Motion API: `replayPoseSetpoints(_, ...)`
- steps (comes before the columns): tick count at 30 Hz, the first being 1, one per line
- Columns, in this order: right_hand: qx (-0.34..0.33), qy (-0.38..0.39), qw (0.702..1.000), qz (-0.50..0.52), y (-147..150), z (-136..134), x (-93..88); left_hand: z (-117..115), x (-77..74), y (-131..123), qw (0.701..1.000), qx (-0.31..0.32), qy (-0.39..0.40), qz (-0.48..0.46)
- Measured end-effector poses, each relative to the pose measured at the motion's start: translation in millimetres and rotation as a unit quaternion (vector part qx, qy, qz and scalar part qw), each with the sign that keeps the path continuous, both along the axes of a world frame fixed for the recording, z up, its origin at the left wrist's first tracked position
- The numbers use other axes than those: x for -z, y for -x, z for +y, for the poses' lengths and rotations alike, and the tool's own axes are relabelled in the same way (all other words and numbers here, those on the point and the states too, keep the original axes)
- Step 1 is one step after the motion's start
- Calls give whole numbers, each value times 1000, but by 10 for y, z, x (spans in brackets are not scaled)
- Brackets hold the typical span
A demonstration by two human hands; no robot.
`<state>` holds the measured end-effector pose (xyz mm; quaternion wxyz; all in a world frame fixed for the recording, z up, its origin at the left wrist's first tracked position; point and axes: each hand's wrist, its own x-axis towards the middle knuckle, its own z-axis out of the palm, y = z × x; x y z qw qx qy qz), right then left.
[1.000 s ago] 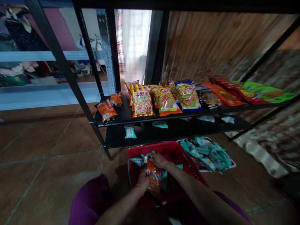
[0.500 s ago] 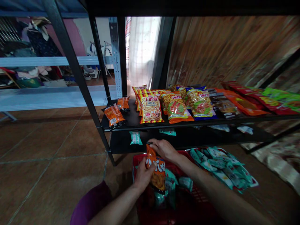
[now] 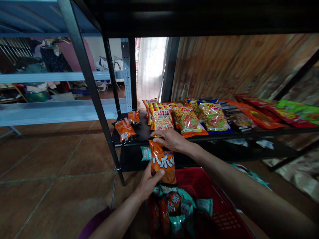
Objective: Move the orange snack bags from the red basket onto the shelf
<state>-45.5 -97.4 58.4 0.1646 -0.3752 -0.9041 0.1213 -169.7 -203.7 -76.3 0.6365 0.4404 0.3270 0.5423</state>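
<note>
Both hands hold an orange snack bag [image 3: 163, 162] with white lettering, upright in front of the shelf edge. My left hand [image 3: 149, 181] grips its lower left side, thumb across the front. My right hand [image 3: 169, 140] pinches the top edge. Below is a red basket [image 3: 196, 179] holding more orange bags [image 3: 171, 204] and small teal packets [image 3: 204, 205]. Two orange-and-black bags [image 3: 125, 130] lie at the left end of the black middle shelf [image 3: 143, 132]. Beside them stand yellow-and-red snack bags [image 3: 161, 119], partly behind my right hand.
Farther right on the shelf are orange noodle-snack bags [image 3: 189, 121], blue-edged bags [image 3: 214, 116], brown, red and green bags. A teal packet [image 3: 146, 153] lies on the lower shelf. A black upright post [image 3: 96, 96] stands at left, with blue-white shelving [image 3: 57, 113] behind.
Both hands have raised the orange bag from over the basket toward the shelf edge. The view has shifted, and the right forearm now covers much of the teal packets at right.
</note>
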Motion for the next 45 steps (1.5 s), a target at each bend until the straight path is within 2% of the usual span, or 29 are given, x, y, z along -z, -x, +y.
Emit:
replayPoseSetpoints(5,4,15,999,34,-4,56,9,58,62,43,1000,-26,5,-4)
replayPoseSetpoints(9,15,30,996,79,-116,99,44,104,0,60,998,-61,9,6)
replayPoseSetpoints(15,19,121,972,200,-162,154,126,197,-32,166,997,-73,-5,6)
replayPoseSetpoints(21,79,144,951,264,-56,207,208,240,15,338,998,-55,-14,15)
replayPoseSetpoints(26,95,124,940,305,148,296,123,316,-71,400,995,-95,-20,-8)
replayPoseSetpoints(28,98,176,910,362,261,351,88,352,-139,435,991,-134,-25,-16)
replayPoseSetpoints(32,101,326,816,466,536,488,76,433,-282,572,978,-209,-28,0)
replayPoseSetpoints(36,110,373,784,483,848,576,148,523,-379,791,968,-245,-31,39)
replayPoseSetpoints(40,56,366,793,483,1099,543,295,569,-431,974,945,-312,-54,84)
replayPoseSetpoints(42,46,325,824,461,1172,521,395,566,-448,1011,934,-333,-62,115)
replayPoseSetpoints(45,94,203,883,412,1217,544,556,549,-456,1021,911,-368,-54,178)
